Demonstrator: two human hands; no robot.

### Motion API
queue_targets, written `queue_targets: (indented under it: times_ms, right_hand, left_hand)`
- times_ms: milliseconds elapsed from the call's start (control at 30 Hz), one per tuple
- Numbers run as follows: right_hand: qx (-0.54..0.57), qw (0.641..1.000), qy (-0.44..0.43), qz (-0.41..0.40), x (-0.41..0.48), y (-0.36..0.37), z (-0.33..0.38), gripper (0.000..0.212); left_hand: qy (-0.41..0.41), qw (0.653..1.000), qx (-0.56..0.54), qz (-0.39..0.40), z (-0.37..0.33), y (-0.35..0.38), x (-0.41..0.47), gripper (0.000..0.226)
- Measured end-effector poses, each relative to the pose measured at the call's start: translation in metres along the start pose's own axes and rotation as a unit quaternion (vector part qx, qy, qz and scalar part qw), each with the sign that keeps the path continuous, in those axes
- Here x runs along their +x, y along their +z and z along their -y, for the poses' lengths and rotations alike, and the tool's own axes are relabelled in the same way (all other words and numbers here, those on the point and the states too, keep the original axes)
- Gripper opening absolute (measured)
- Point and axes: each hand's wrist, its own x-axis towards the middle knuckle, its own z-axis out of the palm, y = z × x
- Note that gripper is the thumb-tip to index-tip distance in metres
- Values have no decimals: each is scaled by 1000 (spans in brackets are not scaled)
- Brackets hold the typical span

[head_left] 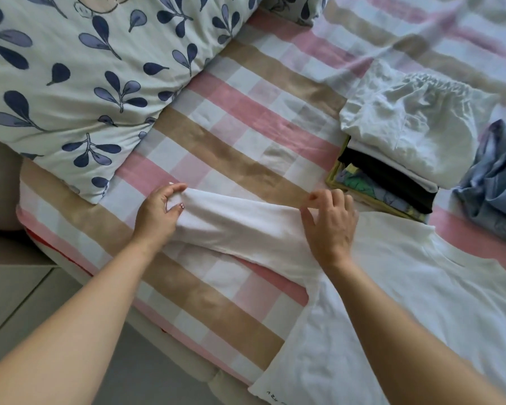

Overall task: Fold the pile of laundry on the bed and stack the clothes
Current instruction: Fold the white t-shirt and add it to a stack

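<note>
A white long-sleeved shirt [406, 287] lies flat on the checked bed sheet [246, 118], its sleeve [240, 220] stretched out to the left. My left hand [158, 214] pinches the cuff end of that sleeve. My right hand [330, 226] rests on the sleeve near the shoulder, fingers spread, thumb and forefinger nipping the upper edge. Behind, a stack of folded clothes [392, 171] holds a crumpled white garment [415, 124] on top, with black and patterned pieces beneath.
A leaf-print pillow [79, 71] fills the upper left. A crumpled blue garment [494, 185] lies at the right edge. The bed's edge runs diagonally at the lower left, with grey floor tiles [27, 302] beyond it.
</note>
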Motion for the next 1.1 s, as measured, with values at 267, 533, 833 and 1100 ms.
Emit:
queue_targets:
  times_ms: [267, 533, 833, 1100]
  right_hand:
    - [-27, 988, 24, 153, -40, 7, -3, 30]
    - [571, 755, 231, 226, -82, -36, 55, 25]
    - [467, 816, 330, 87, -76, -28, 43, 18]
    - [378, 885, 223, -153, -122, -120, -75, 22]
  left_hand:
    - [-8, 998, -44, 47, -18, -23, -20, 42]
    - [-18, 973, -185, 134, -85, 27, -87, 79]
    - [-78, 949, -304, 38, -88, 49, -129, 38]
    - [21, 983, -177, 47, -125, 93, -159, 37]
